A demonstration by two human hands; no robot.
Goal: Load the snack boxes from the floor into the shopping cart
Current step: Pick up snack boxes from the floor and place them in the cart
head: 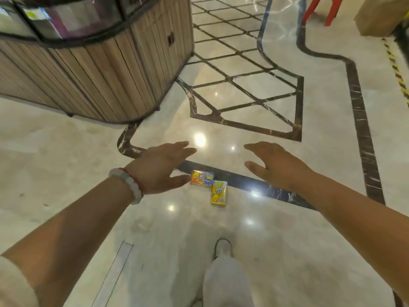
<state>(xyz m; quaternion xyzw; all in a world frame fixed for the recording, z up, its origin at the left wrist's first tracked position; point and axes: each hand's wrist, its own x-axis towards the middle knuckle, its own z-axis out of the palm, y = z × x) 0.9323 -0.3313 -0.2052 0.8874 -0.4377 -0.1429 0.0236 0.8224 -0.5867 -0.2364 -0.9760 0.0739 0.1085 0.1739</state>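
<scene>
Two snack boxes lie flat on the shiny marble floor below my hands. An orange and purple box (202,178) lies crosswise on a dark floor strip. A yellow box (219,193) lies lengthwise, touching its right end. My left hand (160,167) hovers above and left of the boxes, fingers spread and holding nothing. My right hand (276,163) hovers above and to their right, also spread and holding nothing. No shopping cart is in view.
A curved wood-slat counter (106,80) with glass cases stands at the left. My leg and shoe (223,251) are just behind the boxes. Red chair legs (318,9) and a cardboard box (380,16) stand at the far right.
</scene>
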